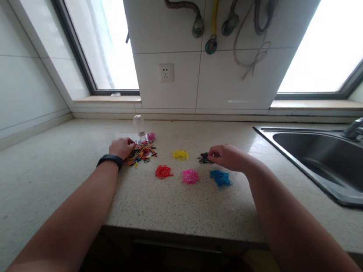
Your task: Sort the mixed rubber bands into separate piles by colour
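My left hand (122, 147), with a dark band on its wrist, rests at the left edge of a mixed pile of small coloured rubber bands (144, 152). Its fingers are curled together at the pile, and what they hold is hidden. Over a small pile of black rubber bands (204, 158) is my right hand (220, 155), fingers pinched; anything between them is too small to make out. Separate piles of yellow bands (180, 155), red bands (163, 171), pink bands (190, 176) and blue bands (221, 178) lie between and in front of the hands.
Behind the mixed pile are a clear plastic bottle (139, 126) and a pink cap (151, 136). A steel sink (313, 165) with a faucet (361, 125) is set into the speckled counter (166, 209) on the right. A wall socket (166, 73) and pipes are on the tiled wall.
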{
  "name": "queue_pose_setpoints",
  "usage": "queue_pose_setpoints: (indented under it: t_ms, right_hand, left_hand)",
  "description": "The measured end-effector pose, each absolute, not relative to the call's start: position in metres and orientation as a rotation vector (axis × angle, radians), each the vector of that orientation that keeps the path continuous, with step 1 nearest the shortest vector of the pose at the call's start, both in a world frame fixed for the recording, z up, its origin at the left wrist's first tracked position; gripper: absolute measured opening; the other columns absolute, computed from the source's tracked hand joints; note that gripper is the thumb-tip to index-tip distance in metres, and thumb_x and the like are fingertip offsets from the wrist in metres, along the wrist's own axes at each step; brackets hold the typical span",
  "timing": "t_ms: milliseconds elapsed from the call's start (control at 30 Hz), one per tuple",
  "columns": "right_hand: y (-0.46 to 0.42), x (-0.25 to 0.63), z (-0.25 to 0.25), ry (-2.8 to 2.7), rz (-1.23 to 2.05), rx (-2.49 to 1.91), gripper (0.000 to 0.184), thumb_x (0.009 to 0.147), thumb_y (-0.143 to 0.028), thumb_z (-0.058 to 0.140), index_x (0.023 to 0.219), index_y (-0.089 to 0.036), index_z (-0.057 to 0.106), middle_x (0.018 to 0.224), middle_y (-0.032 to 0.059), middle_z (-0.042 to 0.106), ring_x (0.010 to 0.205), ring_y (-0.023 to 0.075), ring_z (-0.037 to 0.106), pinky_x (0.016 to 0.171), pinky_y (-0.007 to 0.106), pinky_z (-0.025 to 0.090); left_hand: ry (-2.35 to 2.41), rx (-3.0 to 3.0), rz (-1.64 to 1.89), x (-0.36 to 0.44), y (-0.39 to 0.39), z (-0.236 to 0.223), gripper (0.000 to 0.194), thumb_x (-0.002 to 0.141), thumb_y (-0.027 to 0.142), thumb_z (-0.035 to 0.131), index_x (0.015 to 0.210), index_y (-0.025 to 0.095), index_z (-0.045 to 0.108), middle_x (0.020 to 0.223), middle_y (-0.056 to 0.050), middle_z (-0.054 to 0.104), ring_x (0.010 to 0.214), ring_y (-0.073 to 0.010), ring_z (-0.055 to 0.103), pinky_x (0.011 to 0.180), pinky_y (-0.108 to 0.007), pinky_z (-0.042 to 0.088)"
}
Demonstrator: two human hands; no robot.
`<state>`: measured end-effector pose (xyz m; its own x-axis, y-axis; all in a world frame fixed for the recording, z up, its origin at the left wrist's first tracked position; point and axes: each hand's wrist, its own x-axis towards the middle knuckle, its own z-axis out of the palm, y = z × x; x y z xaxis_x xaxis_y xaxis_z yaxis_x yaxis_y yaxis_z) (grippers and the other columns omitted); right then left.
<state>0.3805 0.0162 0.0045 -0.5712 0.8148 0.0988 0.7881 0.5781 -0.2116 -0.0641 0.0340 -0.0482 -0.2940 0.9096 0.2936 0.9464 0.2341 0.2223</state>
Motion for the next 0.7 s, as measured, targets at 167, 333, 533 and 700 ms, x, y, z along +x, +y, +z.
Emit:
queue_pose_setpoints:
  t_ms: [167,333,533,700]
  right_hand:
    - [0.015,0.38,0.005,-2.627,0.207,-1.304,0.025,0.089,-0.037,0.053,0.086,-0.02,0.071,0.072,0.0038,0.066,0.061,0.0141,0.049,0.06,0.029,0.028]
    - [0.013,0.379,0.007,-2.628,0.219,-1.258,0.023,0.089,-0.035,0.054,0.086,-0.02,0.071,0.072,0.0039,0.066,0.061,0.0137,0.049,0.06,0.028,0.028]
    - [0.002,0.363,0.007,-2.468,0.219,-1.099,0.019,0.09,-0.031,0.056,0.09,-0.019,0.07,0.069,0.0002,0.064,0.059,0.0106,0.049,0.059,0.025,0.03]
    - [-0.007,0.345,0.006,-2.392,0.249,-0.911,0.015,0.09,-0.025,0.057,0.095,-0.018,0.069,0.073,-0.0005,0.066,0.061,0.0091,0.052,0.063,0.024,0.034]
  left_hand:
    - [-2.356,-1.792,-0.612,-0.062,0.033,-0.047,0.035,0.081,0.042,0.055,0.096,0.021,0.078,0.1,-0.015,0.075,0.094,-0.0325,0.067,0.082,-0.04,0.051]
    - [-2.251,-1.83,-0.766,-0.052,0.029,-0.036,0.034,0.085,0.034,0.046,0.091,0.014,0.073,0.093,-0.016,0.073,0.09,-0.0286,0.066,0.081,-0.035,0.049]
    - [-2.013,-2.067,-0.937,-0.014,0.008,-0.014,0.022,0.086,0.029,0.046,0.093,0.017,0.062,0.087,-0.006,0.069,0.08,-0.0189,0.061,0.074,-0.028,0.045]
    - [-1.523,-2.576,-0.902,0.039,-0.026,0.002,0.008,0.088,0.023,0.049,0.089,0.018,0.055,0.079,-0.001,0.061,0.07,-0.015,0.054,0.068,-0.027,0.041]
